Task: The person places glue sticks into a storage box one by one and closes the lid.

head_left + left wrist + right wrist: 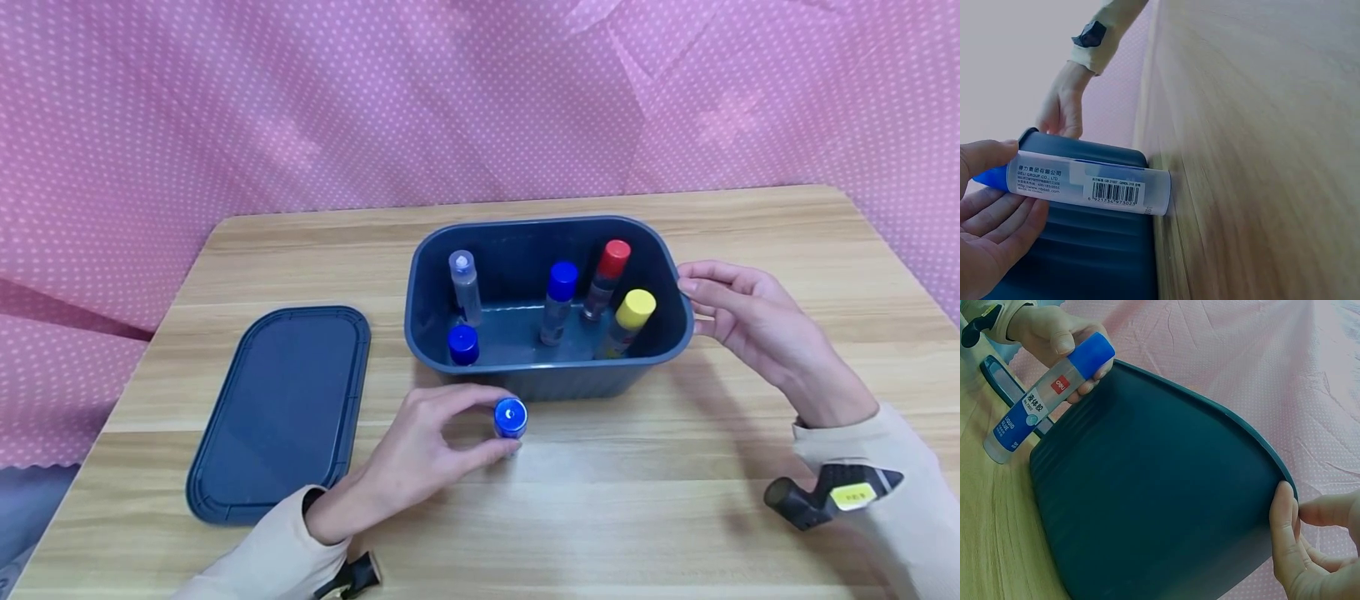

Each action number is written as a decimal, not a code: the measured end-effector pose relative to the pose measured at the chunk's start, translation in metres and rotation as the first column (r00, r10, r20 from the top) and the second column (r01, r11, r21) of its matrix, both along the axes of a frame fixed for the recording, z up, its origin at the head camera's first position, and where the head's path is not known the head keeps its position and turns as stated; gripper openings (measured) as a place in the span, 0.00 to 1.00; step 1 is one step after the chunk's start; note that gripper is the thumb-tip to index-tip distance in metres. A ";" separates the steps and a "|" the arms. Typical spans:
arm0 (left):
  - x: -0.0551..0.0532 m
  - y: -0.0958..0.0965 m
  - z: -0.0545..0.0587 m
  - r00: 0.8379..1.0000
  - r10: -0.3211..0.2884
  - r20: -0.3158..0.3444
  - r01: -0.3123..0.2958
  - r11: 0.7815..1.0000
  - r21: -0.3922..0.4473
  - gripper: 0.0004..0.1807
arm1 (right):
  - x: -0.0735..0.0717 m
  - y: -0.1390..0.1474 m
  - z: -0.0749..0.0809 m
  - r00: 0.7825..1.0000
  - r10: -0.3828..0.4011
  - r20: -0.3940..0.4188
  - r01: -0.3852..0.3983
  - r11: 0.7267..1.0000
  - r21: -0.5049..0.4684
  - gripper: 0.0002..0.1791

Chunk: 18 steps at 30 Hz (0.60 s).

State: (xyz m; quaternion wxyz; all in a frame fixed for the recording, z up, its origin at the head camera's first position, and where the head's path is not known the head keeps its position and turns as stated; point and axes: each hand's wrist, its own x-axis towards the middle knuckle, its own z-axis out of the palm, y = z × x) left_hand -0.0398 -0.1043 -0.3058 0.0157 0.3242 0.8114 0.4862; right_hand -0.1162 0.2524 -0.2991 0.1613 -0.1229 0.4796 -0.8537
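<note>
My left hand pinches a liquid glue bottle near its blue cap, just in front of a dark blue plastic box. The bottle is upright, and its base is close over the table in the left wrist view. At the box's right end, my right hand grips the rim of the box between thumb and fingers. Inside the box stand two blue-capped bottles, a red-capped one, a yellow-capped one and a clear-topped one. The front wall hides part of the front-left blue-capped bottle.
A dark blue lid lies flat on the wooden table, left of the box and beside my left forearm. Behind the table hangs a pink dotted cloth. Each sleeve carries a black wrist device.
</note>
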 end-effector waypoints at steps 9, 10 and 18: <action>0.000 0.000 0.001 0.998 -0.025 -0.054 0.027 0.999 0.036 0.20 | 0.000 0.001 0.000 1.000 -0.009 0.015 0.009 1.000 0.001 0.16; 0.000 0.000 0.002 0.998 -0.023 -0.061 0.026 0.999 0.041 0.20 | 0.000 0.001 0.000 1.000 -0.009 0.015 0.009 1.000 -0.001 0.16; -0.002 0.000 0.011 0.985 -0.024 -0.168 0.038 0.996 0.079 0.21 | 0.000 0.001 0.001 1.000 -0.011 0.019 0.011 1.000 0.007 0.16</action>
